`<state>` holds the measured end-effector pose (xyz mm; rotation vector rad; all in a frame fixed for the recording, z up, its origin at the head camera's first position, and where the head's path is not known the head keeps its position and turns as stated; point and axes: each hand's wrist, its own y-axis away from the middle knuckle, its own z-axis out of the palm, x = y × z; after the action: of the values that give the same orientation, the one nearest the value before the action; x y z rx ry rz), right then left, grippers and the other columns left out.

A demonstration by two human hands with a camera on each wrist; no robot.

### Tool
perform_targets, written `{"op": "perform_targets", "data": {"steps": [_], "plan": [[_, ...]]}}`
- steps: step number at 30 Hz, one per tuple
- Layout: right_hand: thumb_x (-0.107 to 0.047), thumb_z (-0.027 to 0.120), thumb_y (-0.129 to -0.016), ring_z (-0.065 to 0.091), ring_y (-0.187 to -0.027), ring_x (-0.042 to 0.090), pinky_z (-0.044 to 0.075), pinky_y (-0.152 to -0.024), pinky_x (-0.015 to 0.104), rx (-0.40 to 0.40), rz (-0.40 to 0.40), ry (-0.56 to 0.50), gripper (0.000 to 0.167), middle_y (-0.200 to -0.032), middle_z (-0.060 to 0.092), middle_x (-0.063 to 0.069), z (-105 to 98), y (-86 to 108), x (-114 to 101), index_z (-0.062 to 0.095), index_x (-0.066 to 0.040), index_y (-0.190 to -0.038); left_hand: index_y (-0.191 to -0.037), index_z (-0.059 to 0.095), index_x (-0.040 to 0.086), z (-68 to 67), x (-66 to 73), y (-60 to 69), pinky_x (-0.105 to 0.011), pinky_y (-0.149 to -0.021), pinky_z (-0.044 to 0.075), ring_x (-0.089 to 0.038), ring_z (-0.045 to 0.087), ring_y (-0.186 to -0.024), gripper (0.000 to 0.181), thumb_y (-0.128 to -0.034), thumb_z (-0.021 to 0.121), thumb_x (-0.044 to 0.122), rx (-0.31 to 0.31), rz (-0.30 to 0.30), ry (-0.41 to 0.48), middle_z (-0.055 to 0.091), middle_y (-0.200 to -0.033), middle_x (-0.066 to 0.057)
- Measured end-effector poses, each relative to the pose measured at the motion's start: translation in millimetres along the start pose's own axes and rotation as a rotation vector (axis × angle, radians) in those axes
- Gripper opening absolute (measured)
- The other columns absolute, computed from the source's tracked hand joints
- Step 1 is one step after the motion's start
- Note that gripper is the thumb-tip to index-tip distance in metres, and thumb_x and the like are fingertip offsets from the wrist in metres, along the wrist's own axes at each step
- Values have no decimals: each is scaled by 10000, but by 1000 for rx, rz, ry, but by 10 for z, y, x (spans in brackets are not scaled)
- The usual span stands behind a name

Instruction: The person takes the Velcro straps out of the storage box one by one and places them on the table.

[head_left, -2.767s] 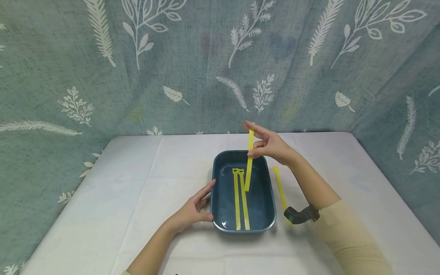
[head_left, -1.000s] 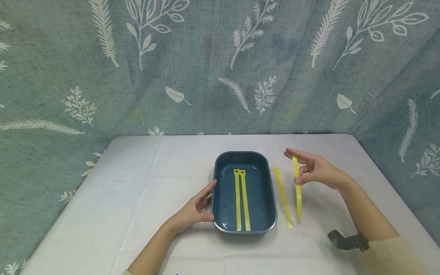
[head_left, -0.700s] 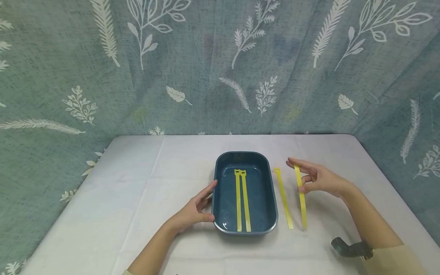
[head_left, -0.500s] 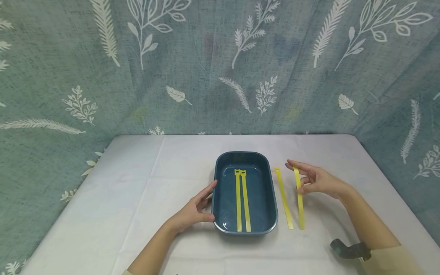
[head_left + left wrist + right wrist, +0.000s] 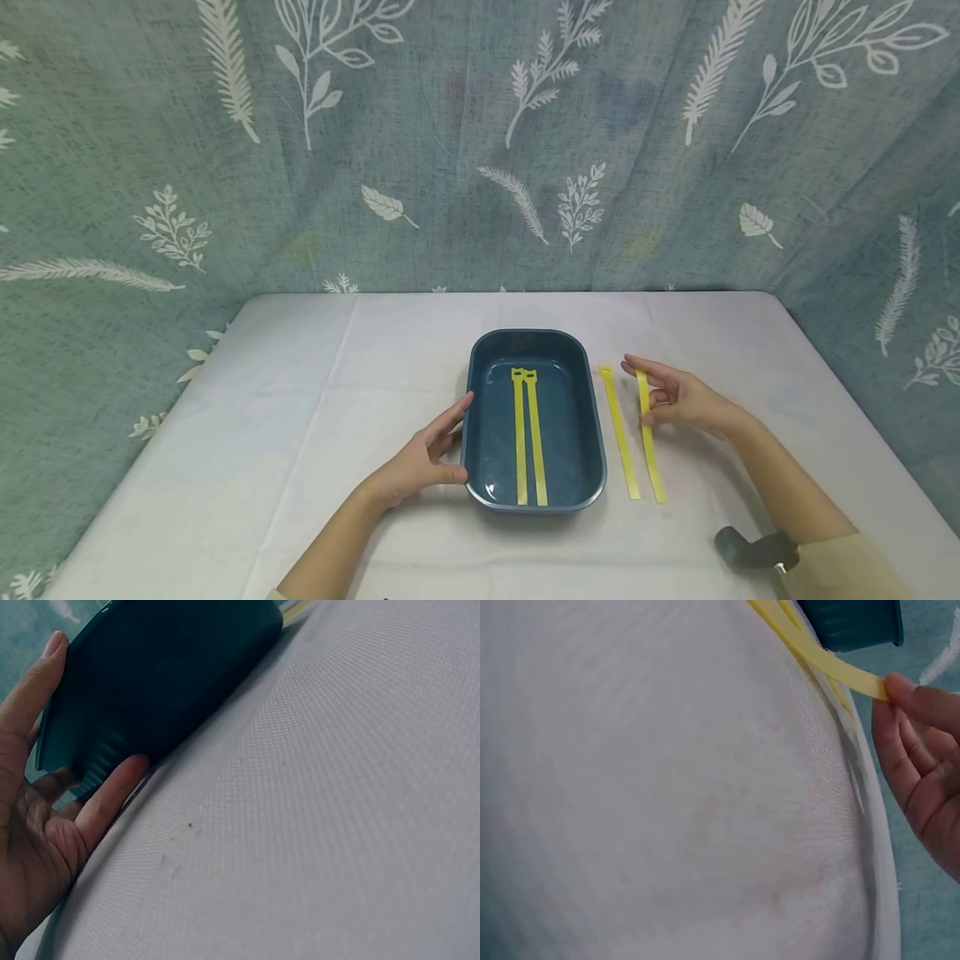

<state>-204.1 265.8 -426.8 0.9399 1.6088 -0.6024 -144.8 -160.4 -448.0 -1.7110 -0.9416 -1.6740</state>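
Note:
My right hand [image 5: 693,404] pinches a yellow hook-and-loop cable tie [image 5: 648,450] between thumb and fingers, to the right of the dark blue tray [image 5: 592,433]. Its upper end is raised, and the lower end appears to touch the white cloth. In the right wrist view the pinched cable tie [image 5: 840,669] bends in a curve away from the fingertips. Against the tray's left wall rests my left hand [image 5: 420,458], thumb and fingers spread. The left wrist view shows the tray's outer wall [image 5: 165,675] beside those fingers. Two yellow cable ties [image 5: 536,442] lie side by side inside the tray.
Another yellow cable tie [image 5: 619,433] lies on the white-covered table [image 5: 360,533], between the tray and my right hand. A green-blue curtain [image 5: 420,167] with leaf patterns hangs behind the table. A dark wrist camera [image 5: 753,550] sits on the right forearm.
My right hand has carried the cable tie from above the tray to the table on the right and lowered it beside the one lying there. The left hand stays at the tray.

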Motion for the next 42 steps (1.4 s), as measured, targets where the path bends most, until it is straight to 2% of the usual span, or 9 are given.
{"op": "perform_targets", "data": {"steps": [5,12,16,19,22,25,28,34,42], "plan": [[70,699,-772,538,-660,129,502,-607,200,14,-18,52,885,-1529,182,264,6,-16,56,189,-7,-1491,-1506,180,359,-12,-12,-9,-482,-1138,197,-415,147,-1420,970,-763,797,278,-5,18,-12,71,-1590,-110],[61,715,-762,544,-674,137,484,-593,181,45,31,109,898,-1537,197,233,32,-43,81,216,-52,-1500,-1499,184,386,-11,-19,-18,-470,-1143,192,-394,149,-1426,969,-760,800,272,-3,12,-14,71,-1592,-87],[76,715,-753,569,-693,147,497,-609,180,51,48,126,905,-1538,175,248,50,-48,77,215,-43,-1499,-1493,192,402,-10,-21,-15,-472,-1144,189,-392,148,-1426,964,-759,801,261,-2,8,-12,69,-1593,-75],[81,730,-732,564,-695,139,496,-600,180,87,56,187,903,-1511,236,263,69,-45,66,246,-28,-1487,-1495,189,396,-12,-21,-16,-484,-1143,187,-397,147,-1425,965,-761,799,257,-3,9,-14,69,-1593,-72],[52,762,-712,540,-684,137,485,-578,186,143,67,300,860,-1388,421,251,100,-45,53,327,-7,-1452,-1502,181,378,-11,-18,-17,-489,-1142,188,-396,150,-1425,969,-764,797,252,-6,13,-14,69,-1594,-64],[1,789,-706,523,-698,151,478,-581,191,191,87,416,790,-1097,586,186,128,-55,43,414,10,-1402,-1502,183,374,-9,-16,-14,-490,-1141,190,-396,156,-1424,967,-765,796,250,-4,16,-14,74,-1594,-62],[-41,806,-702,522,-747,167,479,-612,189,228,112,489,734,-962,578,116,151,-67,33,478,9,-1357,-1495,193,393,-9,-13,-10,-487,-1142,191,-395,156,-1424,960,-763,798,253,-1,15,-14,77,-1593,-67],[-98,819,-709,516,-817,182,482,-660,188,262,160,540,624,-1119,531,145,175,-73,21,573,6,-1273,-1492,197,400,-13,-16,-12,-482,-1142,196,-390,163,-1424,956,-762,799,262,-4,16,-15,81,-1592,-74],[-122,812,-723,494,-837,191,463,-662,191,255,163,556,565,-992,534,97,211,-56,-19,604,27,-1227,-1493,199,399,-10,-13,-11,-472,-1144,196,-387,161,-1425,957,-762,798,249,3,10,-16,87,-1590,-82]]}}
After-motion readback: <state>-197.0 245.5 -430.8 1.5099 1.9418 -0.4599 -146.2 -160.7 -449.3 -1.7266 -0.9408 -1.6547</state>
